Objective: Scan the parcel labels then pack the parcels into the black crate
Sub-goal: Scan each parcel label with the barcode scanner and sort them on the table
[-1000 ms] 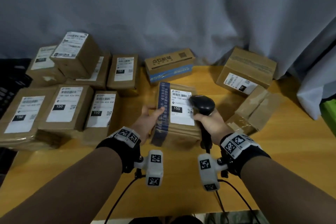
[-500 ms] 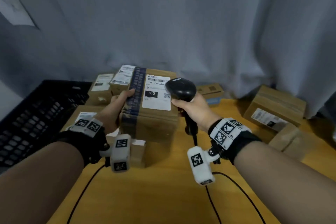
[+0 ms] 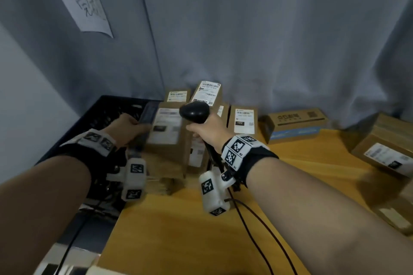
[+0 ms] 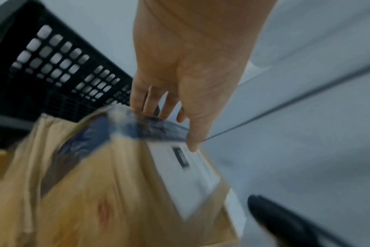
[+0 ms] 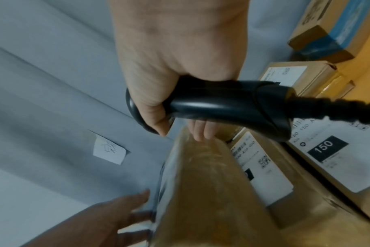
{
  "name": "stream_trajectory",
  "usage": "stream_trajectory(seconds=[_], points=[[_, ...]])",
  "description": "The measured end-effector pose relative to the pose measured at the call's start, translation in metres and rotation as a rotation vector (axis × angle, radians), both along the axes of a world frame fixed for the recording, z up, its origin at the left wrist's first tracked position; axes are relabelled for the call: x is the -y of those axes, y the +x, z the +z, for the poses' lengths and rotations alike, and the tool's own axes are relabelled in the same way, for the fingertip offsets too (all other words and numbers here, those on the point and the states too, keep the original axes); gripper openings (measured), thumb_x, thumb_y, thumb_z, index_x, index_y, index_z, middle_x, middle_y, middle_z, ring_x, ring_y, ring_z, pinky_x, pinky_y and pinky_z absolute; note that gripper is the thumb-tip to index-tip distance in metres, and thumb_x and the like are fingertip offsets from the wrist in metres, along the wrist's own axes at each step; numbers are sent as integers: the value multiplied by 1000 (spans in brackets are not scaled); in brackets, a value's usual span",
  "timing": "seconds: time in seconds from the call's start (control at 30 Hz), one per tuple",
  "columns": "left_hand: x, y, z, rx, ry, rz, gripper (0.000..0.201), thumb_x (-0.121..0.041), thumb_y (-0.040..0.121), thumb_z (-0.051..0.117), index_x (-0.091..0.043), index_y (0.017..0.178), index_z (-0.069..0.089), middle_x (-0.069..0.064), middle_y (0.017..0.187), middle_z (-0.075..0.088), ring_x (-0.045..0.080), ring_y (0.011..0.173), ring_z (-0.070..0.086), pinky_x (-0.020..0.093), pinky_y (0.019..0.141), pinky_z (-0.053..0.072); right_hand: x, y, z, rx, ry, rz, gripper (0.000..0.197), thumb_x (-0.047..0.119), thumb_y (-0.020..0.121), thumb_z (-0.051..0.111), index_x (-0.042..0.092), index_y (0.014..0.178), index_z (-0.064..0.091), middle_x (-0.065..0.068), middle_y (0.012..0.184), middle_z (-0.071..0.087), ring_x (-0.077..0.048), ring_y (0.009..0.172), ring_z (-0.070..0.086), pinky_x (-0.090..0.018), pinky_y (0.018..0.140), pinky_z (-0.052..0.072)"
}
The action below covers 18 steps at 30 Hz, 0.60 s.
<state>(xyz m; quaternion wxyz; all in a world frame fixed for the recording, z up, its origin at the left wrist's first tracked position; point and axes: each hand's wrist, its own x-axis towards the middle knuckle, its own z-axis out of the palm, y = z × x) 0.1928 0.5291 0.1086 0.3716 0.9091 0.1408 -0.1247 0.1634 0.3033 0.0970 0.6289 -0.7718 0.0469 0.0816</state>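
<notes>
My left hand (image 3: 136,123) grips the left, blue-taped edge of a brown parcel (image 3: 166,138) with a white label, held above the table beside the black crate (image 3: 105,114). In the left wrist view the thumb lies on the parcel (image 4: 116,183) near its label and the fingers wrap the far edge, with the crate (image 4: 53,66) just behind. My right hand (image 3: 201,131) holds the black scanner (image 3: 194,113) at the parcel's right side. In the right wrist view its fingers curl round the scanner (image 5: 222,103) handle, and their tips sit at the parcel (image 5: 201,192) edge.
Several labelled parcels (image 3: 206,94) are stacked at the back of the wooden table (image 3: 178,230), one marked 102 (image 3: 243,120). A blue-striped box (image 3: 295,125) and another parcel (image 3: 384,149) lie to the right. The scanner cable (image 3: 257,219) trails over the table. A grey curtain hangs behind.
The parcel has been lifted off the table and carried left to the crate's edge. My right hand with the scanner moved left alongside it, and the head view turned left.
</notes>
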Motion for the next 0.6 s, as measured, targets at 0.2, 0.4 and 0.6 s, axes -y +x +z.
stream_trajectory(seconds=[0.2,0.4,0.6], points=[[19,3,-17,40,431,-101,49,-33,85,66,-8,124,48,21,129,46,40,115,48,42,96,44,7,-3,-6,-15,-81,-14,30,11,83,70,14,111,59,-6,91,68,-19,79,68,-33,71,57],[69,10,-2,237,407,-246,41,-33,88,62,-13,122,57,17,133,47,38,123,42,42,99,37,39,-4,2,-10,-89,-109,23,9,84,68,10,105,59,-11,86,67,-24,77,67,-35,72,56],[136,3,-9,259,299,-305,18,-32,78,63,-24,94,63,5,113,62,28,106,55,37,87,47,90,-18,3,-12,-43,-200,26,6,82,69,12,104,57,-9,83,66,-25,76,67,-44,78,57]])
